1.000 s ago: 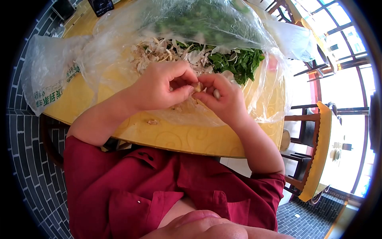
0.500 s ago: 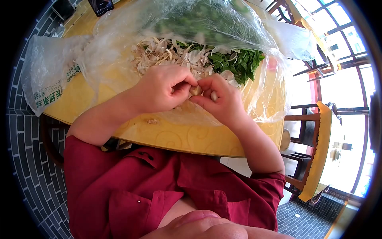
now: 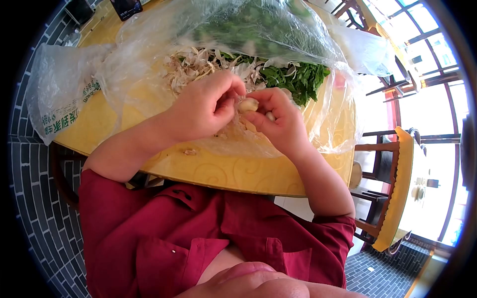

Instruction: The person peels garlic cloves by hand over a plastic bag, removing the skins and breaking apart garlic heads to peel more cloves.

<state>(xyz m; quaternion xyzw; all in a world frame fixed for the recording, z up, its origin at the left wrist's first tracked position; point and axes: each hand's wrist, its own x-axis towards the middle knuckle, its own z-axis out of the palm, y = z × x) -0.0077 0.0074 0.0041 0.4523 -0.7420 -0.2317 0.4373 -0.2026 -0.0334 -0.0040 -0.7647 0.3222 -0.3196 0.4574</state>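
My right hand [image 3: 280, 119] pinches a pale garlic clove [image 3: 248, 105] between thumb and forefinger. A second, whiter clove [image 3: 270, 116] is tucked under its curled fingers. Close beside the pinched clove, on its left, my left hand [image 3: 208, 104] is closed with thumb and fingers drawn together; whatever sits in that pinch is hidden. Both hands are above the near part of a clear plastic sheet [image 3: 139, 89]. Just beyond them lies a heap of papery garlic skins [image 3: 198, 69], next to dark green leaves [image 3: 293, 79].
The sheet rises over more greens on the yellow table [image 3: 208, 171]. A printed plastic bag [image 3: 54, 99] hangs over the left edge, and a white bag [image 3: 362, 47] is at the right. A phone [image 3: 125, 7] stands at the back. Chairs [image 3: 380, 164] are to the right.
My left hand has drawn slightly up and away from the clove. The right hand has turned a little, so more of the clove shows between its fingertips.
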